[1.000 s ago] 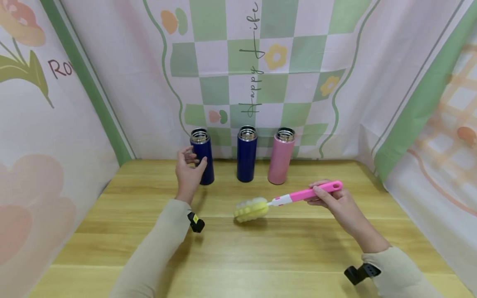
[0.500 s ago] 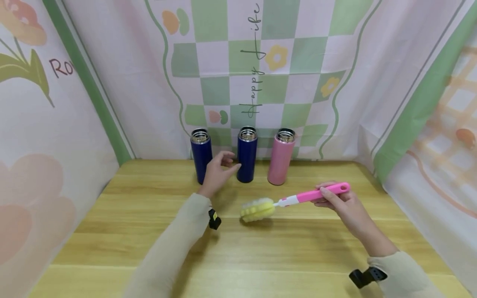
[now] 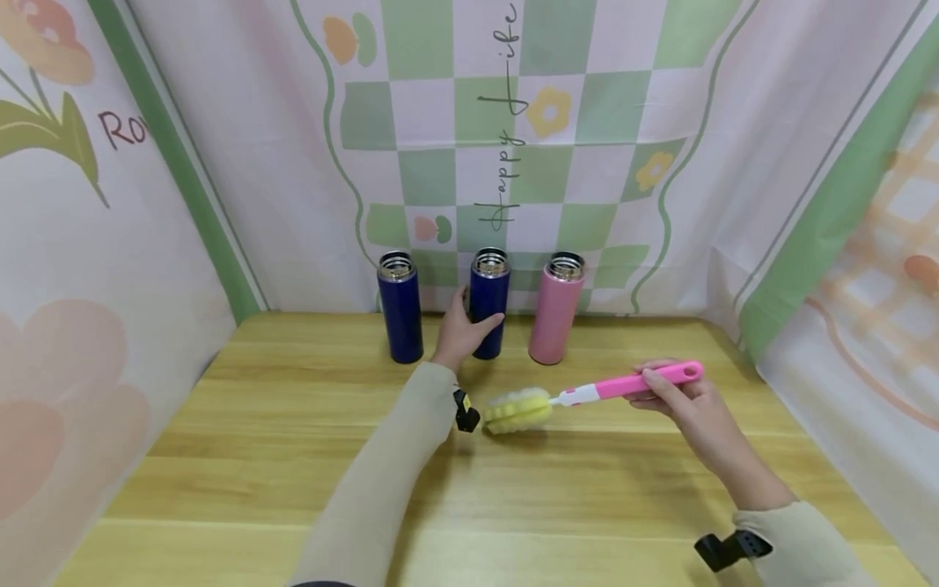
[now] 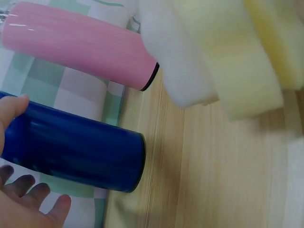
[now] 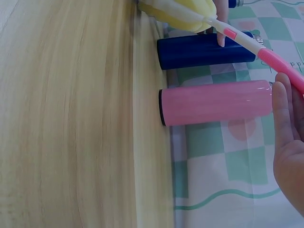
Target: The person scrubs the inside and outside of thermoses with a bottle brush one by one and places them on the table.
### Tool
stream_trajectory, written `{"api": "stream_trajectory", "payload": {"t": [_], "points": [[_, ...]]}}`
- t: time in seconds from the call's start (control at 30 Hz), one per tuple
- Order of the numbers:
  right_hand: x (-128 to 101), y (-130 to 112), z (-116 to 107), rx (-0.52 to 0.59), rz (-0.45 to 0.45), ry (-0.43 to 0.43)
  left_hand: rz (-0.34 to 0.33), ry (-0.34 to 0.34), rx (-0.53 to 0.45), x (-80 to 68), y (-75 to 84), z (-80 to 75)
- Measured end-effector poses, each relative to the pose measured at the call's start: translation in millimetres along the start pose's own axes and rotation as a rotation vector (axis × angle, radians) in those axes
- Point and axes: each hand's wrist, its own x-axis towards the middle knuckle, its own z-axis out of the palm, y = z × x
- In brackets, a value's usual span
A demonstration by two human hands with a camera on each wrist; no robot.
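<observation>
Head view: three lidless insulated flasks stand upright in a row at the back of the wooden desk (image 3: pixel 513 505), close to the checked cloth backdrop (image 3: pixel 587 122). The left hand (image 3: pixel 460 330) is wrapped round the lower body of the middle dark blue flask (image 3: pixel 489 300), thumb on its right side and fingers going behind it. The flask stands on the desk. The other dark blue flask (image 3: pixel 399 306) stands apart to its left, and the pink flask (image 3: pixel 556 307) stands near on its right, not touching.

The right hand (image 3: pixel 678 399) pinches the pink handle of a bottle brush (image 3: pixel 587 394) near its far end, thumb on top. The brush lies nearly level, and its yellow sponge head (image 3: pixel 517 409) points left, just above or on the desk; which one cannot be told. The sponge head is just beside the small black camera mount on the left wrist.

The left wrist view shows the thumb and fingertips on either side of the blue flask, with the pink flask beyond and the sponge head close by. The right wrist view shows the brush shaft crossing in front of both flasks.

Both arms wear beige sleeves.
</observation>
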Motion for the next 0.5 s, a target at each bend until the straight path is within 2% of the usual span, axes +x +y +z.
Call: {"api": "stream_trajectory", "payload": {"t": [0.33,0.5], "points": [[-1.7,-3.2,-5.4,0.015,-0.021,0.026,-0.075,-0.019,-0.011,2.9,-3.0,7.0],[-3.7,-3.0,-7.8,0.029,-0.021,0.036,-0.057,-0.009,-0.05,-1.4,-6.1,4.6]]}}
